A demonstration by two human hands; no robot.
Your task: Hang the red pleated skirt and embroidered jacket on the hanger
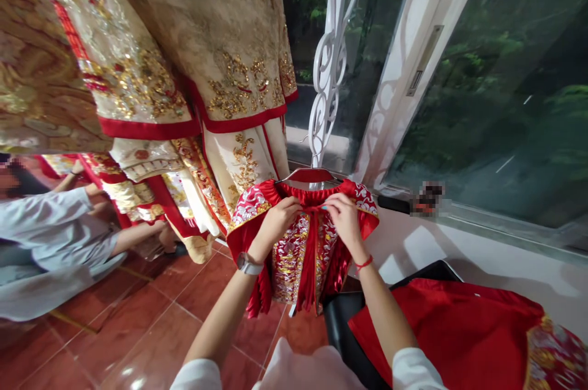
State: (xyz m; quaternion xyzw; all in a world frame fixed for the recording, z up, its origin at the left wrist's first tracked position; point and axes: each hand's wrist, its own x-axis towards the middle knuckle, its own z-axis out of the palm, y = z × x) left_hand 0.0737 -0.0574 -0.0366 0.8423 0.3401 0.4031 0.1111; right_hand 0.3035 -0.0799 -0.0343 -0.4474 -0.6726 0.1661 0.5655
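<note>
A small red embroidered garment [294, 255] hangs on a hanger [309, 174] hooked on a white scrollwork rack [327, 65]. My left hand [279, 218], with a watch on its wrist, pinches the garment's front near the collar. My right hand [343, 216], with a red string on the wrist, pinches the red tie at the neckline. Both hands meet at the centre closure, fingers closed on the fabric.
Cream and gold embroidered robes [193, 53] hang at the upper left. Another person in a grey top [50, 237] crouches at the left on the red tile floor [151, 316]. A black seat [340, 316] holds a red garment [459, 329]. A window [496, 84] stands on the right.
</note>
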